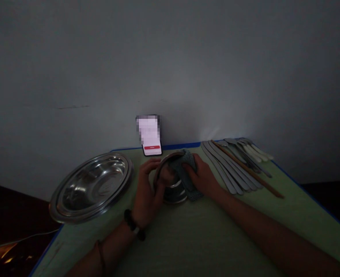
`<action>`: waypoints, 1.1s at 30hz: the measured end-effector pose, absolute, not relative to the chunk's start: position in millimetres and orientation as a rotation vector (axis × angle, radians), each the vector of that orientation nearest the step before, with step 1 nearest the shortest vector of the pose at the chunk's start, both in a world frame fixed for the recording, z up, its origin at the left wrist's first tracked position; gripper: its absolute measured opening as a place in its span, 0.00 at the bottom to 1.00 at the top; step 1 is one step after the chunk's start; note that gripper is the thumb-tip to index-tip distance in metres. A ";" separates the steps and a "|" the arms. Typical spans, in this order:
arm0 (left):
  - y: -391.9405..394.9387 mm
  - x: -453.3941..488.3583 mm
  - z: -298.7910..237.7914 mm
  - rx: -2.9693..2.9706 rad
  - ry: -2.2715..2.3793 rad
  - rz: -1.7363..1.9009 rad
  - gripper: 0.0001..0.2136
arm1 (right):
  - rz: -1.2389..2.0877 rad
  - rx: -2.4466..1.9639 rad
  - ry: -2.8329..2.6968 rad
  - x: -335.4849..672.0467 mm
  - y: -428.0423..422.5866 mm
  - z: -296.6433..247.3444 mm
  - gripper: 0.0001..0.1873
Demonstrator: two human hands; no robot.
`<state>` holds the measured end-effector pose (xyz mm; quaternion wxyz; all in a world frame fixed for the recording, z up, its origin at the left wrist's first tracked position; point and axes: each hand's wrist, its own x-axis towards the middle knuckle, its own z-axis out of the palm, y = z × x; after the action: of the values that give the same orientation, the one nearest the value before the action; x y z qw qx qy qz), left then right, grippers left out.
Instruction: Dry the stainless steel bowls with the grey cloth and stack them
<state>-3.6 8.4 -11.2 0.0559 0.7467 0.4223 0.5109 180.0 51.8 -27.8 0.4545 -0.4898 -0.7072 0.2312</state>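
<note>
A shiny metal bowl (pixel 175 195) is tilted toward me at the middle of the table. My left hand (pixel 147 192) is closed round its left side, thumb at the rim and fingers behind. In my right hand (pixel 201 173) is a grey-blue cloth (pixel 191 184), pressed against the bowl's right rim and inside. Part of the cloth hangs down beside the bowl. The far fingers of both hands are hidden behind the bowl and cloth.
Wide metal basins (pixel 92 188), seemingly stacked, stand at the table's left edge. A lit phone (pixel 151 138) leans on the wall behind. Table knives (pixel 224 169), a wooden chopstick (pixel 250 171), and several spoons and forks (pixel 244 150) lie at the right. The green table (pixel 187 238) has blue edges.
</note>
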 end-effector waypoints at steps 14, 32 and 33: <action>13.5 -5.9 -14.1 2.390 1.365 1.448 0.24 | 0.581 -1.234 -1.709 181.2 53.6 -28.5 0.08; 11.9 -4.9 -11.3 2.408 1.204 1.422 0.28 | 0.590 -1.196 -1.753 181.4 52.1 -28.6 0.07; 11.3 -4.9 -10.0 2.411 1.211 1.460 0.26 | 0.586 -1.191 -1.757 181.4 52.0 -28.8 0.07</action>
<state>-4.9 11.3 -10.0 0.0370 0.7855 0.3944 0.4755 181.4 52.0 -28.8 0.4527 -0.4823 -0.7115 0.2371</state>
